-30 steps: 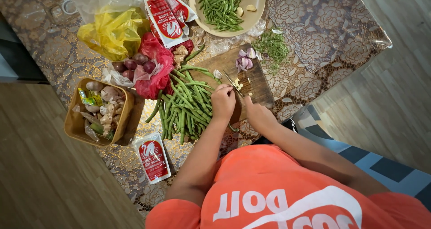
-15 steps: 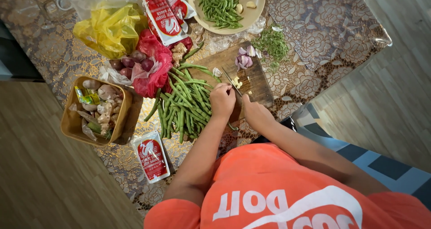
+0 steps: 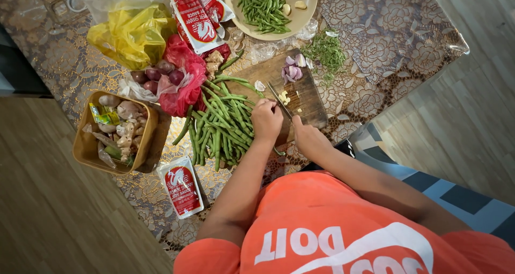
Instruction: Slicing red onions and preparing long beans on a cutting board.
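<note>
Seen from above: left hand [image 3: 266,119] closed, fingers curled down onto the wooden cutting board [image 3: 308,97], pinning something small and pale, too tiny to name. Right hand [image 3: 307,135] just beside it, gripped around the handle of a knife [image 3: 280,100], blade slanting up and away across the board between the two hands. Hands close together, nearly touching. Small pale chopped bits [image 3: 284,97] lying just past the blade tip, and further up the board a cluster of peeled purple shallot pieces [image 3: 292,71]. Directly left of the left hand and touching the board's edge, a loose heap of long green beans [image 3: 217,125], crowding that hand's side. Beyond the heap, a red plastic bag [image 3: 182,78] with whole shallots, then a yellow plastic bag [image 3: 131,35]. Further left, a square brown container [image 3: 86,148] of ginger and garlic. Red sauce sachets: a pair near the top [image 3: 194,19] and one alone near the forearm [image 3: 182,187]. At the top, a beige plate [image 3: 307,0] of trimmed beans; beside the board, green trimmings [image 3: 327,53] on the patterned tablecloth [image 3: 386,38].
</note>
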